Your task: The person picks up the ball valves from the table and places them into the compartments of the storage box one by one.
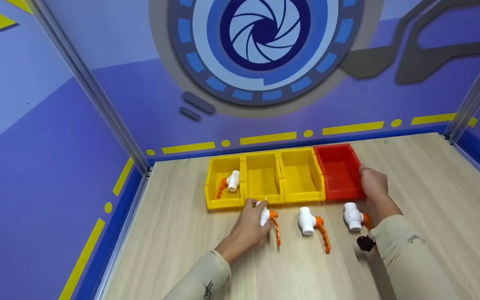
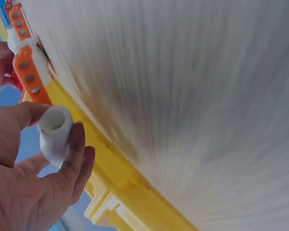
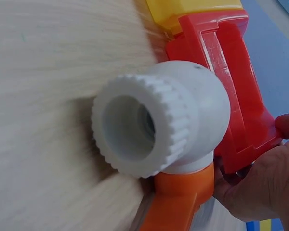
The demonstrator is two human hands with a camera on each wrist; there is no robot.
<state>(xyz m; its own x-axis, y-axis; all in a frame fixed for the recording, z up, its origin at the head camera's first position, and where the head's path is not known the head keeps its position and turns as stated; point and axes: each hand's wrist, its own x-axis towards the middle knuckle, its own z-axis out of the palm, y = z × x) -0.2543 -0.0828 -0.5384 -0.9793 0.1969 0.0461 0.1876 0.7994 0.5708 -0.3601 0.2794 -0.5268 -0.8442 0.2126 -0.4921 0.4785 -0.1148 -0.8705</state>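
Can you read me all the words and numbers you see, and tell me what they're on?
There are none that can be read.
White valve in front of the red bin: the valve has faint dark specks, too small to read.
Left sleeve and right sleeve: dark marks, too unclear to read.
Back wall: shapes, dashes and dots, no letters.

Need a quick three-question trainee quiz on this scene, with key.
1. Multiple choice: in the head view, which yellow bin has a valve inside?
A) middle yellow bin
B) rightmost yellow bin
C) leftmost yellow bin

2. True or false: the right hand touches the red bin.

3. Fill in: the left hand holds a second valve, whose handle is ____.

Key: 1. C; 2. true; 3. orange.
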